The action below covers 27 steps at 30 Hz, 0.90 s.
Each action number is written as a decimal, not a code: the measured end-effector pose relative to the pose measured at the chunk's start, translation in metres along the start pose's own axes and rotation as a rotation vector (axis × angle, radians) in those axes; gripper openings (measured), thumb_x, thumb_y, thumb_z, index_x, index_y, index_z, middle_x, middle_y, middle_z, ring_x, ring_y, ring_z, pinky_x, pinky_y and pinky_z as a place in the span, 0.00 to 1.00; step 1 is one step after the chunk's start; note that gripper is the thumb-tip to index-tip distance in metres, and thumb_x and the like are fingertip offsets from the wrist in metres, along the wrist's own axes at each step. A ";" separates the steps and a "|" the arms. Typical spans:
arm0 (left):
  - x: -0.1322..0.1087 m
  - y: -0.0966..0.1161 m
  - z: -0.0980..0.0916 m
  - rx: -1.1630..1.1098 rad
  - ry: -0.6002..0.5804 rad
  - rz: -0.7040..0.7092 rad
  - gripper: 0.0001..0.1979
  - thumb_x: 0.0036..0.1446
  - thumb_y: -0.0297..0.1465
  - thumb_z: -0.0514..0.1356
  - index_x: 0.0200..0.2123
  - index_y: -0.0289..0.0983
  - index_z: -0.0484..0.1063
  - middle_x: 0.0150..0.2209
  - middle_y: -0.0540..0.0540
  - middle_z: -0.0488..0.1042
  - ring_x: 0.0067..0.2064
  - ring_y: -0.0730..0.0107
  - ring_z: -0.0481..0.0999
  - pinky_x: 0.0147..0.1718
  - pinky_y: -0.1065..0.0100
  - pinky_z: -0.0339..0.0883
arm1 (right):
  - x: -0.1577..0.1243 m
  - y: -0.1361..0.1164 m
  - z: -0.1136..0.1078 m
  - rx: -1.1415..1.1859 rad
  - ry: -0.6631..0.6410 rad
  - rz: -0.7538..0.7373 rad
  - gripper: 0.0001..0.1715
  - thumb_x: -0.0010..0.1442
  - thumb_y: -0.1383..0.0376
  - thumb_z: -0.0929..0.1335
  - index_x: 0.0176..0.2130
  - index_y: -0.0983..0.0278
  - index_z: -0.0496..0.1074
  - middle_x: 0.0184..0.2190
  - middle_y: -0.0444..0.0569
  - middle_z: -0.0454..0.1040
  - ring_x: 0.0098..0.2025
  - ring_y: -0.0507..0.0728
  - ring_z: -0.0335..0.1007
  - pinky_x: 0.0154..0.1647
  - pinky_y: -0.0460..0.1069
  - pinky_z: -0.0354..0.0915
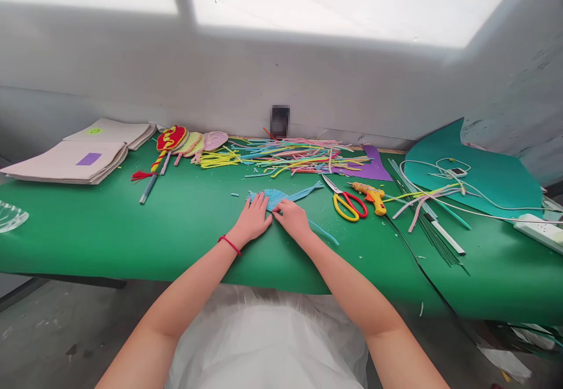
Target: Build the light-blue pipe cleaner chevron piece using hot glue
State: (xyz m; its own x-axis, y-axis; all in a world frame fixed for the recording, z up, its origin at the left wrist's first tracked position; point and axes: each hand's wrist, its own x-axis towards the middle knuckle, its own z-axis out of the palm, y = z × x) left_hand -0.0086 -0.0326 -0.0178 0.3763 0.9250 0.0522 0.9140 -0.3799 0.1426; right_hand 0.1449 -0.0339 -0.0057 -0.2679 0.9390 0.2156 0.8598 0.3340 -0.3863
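Note:
A blue fish-shaped piece made of pipe cleaners (281, 196) lies on the green table (132, 225). My left hand (254, 220), with a red string at the wrist, rests flat on the piece's left part, fingers stretched out. Beside it, my right hand (292, 217) presses its fingers down on the piece's lower edge. A loose blue pipe cleaner (323, 232) trails to the right of that hand.
A heap of coloured pipe cleaners (290, 157) lies behind the piece. Yellow-and-red scissors (347, 201) and a yellow glue gun (372, 195) sit to the right, with cables, green wires and a power strip (541, 230). Finished fan-like pieces (176, 142) and booklets (74, 157) lie at the left.

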 end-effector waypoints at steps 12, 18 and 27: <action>0.000 -0.003 0.008 -0.014 0.040 0.012 0.32 0.63 0.40 0.44 0.66 0.31 0.48 0.69 0.36 0.44 0.69 0.54 0.44 0.65 0.50 0.40 | 0.005 0.014 0.001 0.114 -0.048 0.019 0.08 0.59 0.65 0.67 0.37 0.57 0.77 0.38 0.44 0.75 0.36 0.52 0.70 0.33 0.46 0.62; 0.001 -0.004 0.009 -0.001 0.030 0.013 0.32 0.63 0.40 0.44 0.66 0.30 0.48 0.69 0.35 0.44 0.69 0.53 0.44 0.65 0.51 0.40 | 0.006 0.015 -0.003 0.121 -0.076 0.006 0.09 0.59 0.66 0.67 0.38 0.57 0.77 0.40 0.44 0.74 0.36 0.52 0.70 0.34 0.46 0.63; 0.002 -0.005 0.011 0.008 0.045 0.015 0.31 0.63 0.40 0.44 0.66 0.32 0.50 0.68 0.35 0.45 0.69 0.53 0.44 0.64 0.50 0.42 | 0.014 0.019 -0.006 0.010 -0.093 -0.164 0.09 0.59 0.69 0.67 0.37 0.57 0.77 0.40 0.45 0.74 0.42 0.52 0.71 0.35 0.44 0.63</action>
State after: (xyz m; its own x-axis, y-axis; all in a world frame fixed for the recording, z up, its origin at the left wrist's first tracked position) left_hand -0.0110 -0.0293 -0.0296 0.3830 0.9185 0.0986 0.9095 -0.3936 0.1338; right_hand 0.1600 -0.0145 -0.0043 -0.4437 0.8751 0.1932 0.7970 0.4839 -0.3615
